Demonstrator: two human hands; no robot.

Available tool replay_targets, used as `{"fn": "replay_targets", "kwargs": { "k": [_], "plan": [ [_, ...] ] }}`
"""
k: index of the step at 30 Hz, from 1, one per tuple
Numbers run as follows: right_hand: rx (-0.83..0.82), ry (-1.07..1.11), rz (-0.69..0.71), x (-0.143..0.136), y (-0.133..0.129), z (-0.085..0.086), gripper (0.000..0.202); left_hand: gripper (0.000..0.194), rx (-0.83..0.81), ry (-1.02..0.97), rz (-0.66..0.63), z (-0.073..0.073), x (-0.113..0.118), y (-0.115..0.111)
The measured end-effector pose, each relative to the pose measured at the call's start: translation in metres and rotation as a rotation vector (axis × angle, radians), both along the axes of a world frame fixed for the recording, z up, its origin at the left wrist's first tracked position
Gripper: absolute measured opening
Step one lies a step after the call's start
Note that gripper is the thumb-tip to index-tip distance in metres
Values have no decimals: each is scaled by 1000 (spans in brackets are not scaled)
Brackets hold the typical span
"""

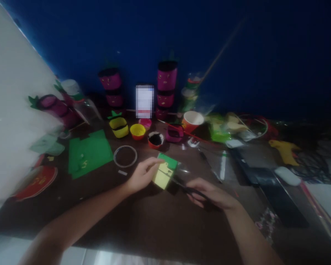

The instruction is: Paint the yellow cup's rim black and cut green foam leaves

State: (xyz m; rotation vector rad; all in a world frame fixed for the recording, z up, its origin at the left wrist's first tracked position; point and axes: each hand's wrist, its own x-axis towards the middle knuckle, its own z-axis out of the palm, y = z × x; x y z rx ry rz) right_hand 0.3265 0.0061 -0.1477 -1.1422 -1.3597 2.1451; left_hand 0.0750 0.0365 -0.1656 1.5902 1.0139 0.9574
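Note:
My left hand [145, 173] is closed on the left edge of a small pale yellow sheet [162, 179], thumb and fingers pinching it. Behind the yellow sheet shows a bright green piece [169, 160], and the two overlap. From the right, my right hand [206, 192] grips dark-handled scissors [193, 190], their thin blades reaching over the yellow sheet. Blur hides how far the blades are apart. A large green sheet [92, 152] with small yellow scraps on it lies to the left, beside a clear ring [125, 156].
Yellow cup [138, 130], red cup of dark material [155, 140] and paper cup [193, 119] stand behind my hands. Purple stacked figures [167, 77] flank a lit phone [145, 101]. To the right are a thin dark-handled tool [206, 160], a yellow glue gun [285, 150] and cables.

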Motion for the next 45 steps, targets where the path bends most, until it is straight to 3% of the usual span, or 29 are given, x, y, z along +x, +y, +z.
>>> {"fn": "replay_targets", "kwargs": {
  "k": [7, 16, 21, 24, 28, 31, 33, 37, 45],
  "plan": [
    [0, -21, 76, -1, 4, 3, 40, 30, -44, -7, 17, 0, 1, -1],
    [-1, -31, 43, -1, 0, 2, 39, 29, -64, -17, 45, -3, 0, 0],
    [-46, -32, 19, 10, 1, -2, 39, 31, -224, -101, 101, -4, 0, 1],
    [-50, -49, 47, 23, 6, 3, 41, 31, -284, -94, 111, 5, -3, 8],
    [-8, -32, 24, 36, 13, 13, 43, 32, -230, 29, -67, 26, -13, 25],
    [-21, -22, 188, 34, 20, 17, 35, 43, -167, 123, -178, 39, -22, 38],
    [-40, -35, 284, 29, 26, 18, 34, 39, -145, 195, -255, 44, -26, 44],
    [-51, -65, 389, 16, 41, 17, 36, 35, -144, 249, -367, 49, -27, 46],
    [-9, -56, 508, 2, 57, 16, 38, 39, -105, 267, -411, 47, -24, 40]
  ]
}}
